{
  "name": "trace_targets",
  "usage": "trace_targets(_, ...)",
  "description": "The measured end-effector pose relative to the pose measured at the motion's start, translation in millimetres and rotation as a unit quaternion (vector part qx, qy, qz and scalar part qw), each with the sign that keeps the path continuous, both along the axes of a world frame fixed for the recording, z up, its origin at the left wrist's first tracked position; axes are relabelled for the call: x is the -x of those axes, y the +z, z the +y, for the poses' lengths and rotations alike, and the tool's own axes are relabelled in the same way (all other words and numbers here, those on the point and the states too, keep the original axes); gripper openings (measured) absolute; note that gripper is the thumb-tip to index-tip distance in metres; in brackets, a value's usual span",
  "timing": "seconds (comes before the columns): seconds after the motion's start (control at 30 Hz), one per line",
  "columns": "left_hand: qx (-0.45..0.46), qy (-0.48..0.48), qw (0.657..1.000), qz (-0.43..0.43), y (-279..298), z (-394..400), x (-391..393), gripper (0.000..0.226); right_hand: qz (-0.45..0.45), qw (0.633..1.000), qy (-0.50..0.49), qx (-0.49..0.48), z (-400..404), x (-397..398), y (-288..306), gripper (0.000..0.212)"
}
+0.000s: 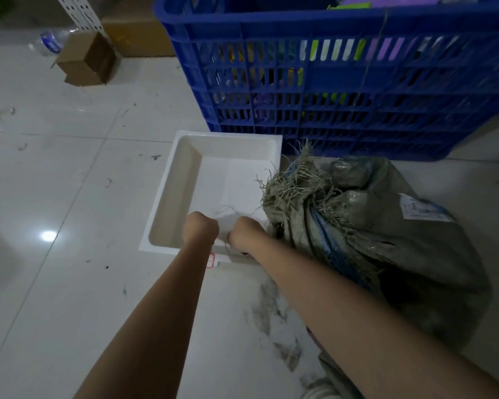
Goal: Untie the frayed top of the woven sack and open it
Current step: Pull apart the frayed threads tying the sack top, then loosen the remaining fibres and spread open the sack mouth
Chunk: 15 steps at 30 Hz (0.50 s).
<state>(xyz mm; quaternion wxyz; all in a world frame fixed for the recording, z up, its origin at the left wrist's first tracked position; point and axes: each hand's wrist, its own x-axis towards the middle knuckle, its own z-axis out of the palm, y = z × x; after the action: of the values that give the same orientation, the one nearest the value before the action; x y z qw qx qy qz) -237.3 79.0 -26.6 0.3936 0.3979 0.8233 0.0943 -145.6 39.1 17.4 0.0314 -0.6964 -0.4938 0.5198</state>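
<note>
Grey-green woven sack (386,240) lies on the tiled floor (69,182), just in front of a blue crate (343,82), its frayed top (294,180) bunched beside a white tray (185,168). Over the tray's near edge, the left hand (200,228) and right hand (245,233) are both curled, fingers together, pinching thin strands between them.
</note>
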Motion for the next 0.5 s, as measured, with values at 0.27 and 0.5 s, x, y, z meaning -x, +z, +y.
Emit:
trace_targets(0.27, -0.175, -0.028, 0.966, -0.190, 66.2, -28.2, -61.5, 0.046, -0.082, 0.914, -0.131, -0.374, 4.6, -107.1, 79.8, 0.020)
trace_targets(0.5, -0.042, -0.191, 0.968, -0.155, 68.3, -40.1, -123.2, 0.050, 0.007, 0.985, -0.170, -0.021, 4.8, -166.0, 31.0, 0.057)
